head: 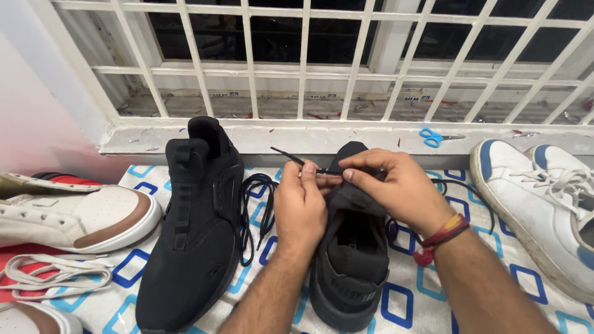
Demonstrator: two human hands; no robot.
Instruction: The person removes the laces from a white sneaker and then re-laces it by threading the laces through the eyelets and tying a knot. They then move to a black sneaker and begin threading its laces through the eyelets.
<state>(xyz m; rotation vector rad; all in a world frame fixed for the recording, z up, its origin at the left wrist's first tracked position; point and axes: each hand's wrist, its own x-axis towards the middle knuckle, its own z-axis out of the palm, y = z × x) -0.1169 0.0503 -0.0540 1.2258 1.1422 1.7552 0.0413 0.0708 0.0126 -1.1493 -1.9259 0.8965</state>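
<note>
A black lace [291, 158] is pinched by the left hand [301, 201] and right hand [396, 185] above the black shoe [352, 260], lacing barely begun, most lace trailing loose beside.

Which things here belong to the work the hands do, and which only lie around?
In use:
left hand
right hand
black lace
black shoe under the hands

Lying about:
second black shoe
white and brown shoe
white and blue shoe
blue scissors
loose white lace

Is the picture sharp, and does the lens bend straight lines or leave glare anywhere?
Head view: hands, lace and black shoe are sharp; window bars splay outward from wide-lens distortion; the left wall is washed out; beyond the bars it is dark.
</note>
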